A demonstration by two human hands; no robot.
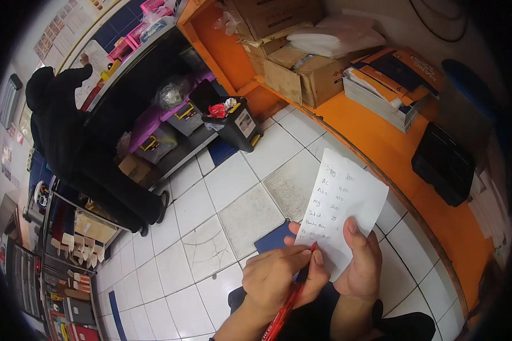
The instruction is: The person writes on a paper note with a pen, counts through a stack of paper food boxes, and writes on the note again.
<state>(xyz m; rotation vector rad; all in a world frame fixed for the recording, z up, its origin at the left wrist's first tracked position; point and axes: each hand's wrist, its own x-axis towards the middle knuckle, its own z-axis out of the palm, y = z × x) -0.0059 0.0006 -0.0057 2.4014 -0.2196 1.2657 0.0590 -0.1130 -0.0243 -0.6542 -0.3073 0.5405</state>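
A white slip of paper (347, 196) with handwritten lines of words and numbers is held up at an angle, right of centre. My right hand (358, 261) grips its lower right edge, the thumb on the front. My left hand (281, 273) is closed around a red pen (284, 310), whose tip rests at the lowest written lines. Some fingertips show beyond the paper's left edge, partly hidden by the writing hand.
Along the right runs an orange counter (375, 122) with cardboard boxes (318, 74), stacked booklets (381, 96) and a black case (444, 162). A black bin (233, 125) stands on the tiled floor. Another person (68, 125) in dark clothing stands at a whiteboard, upper left.
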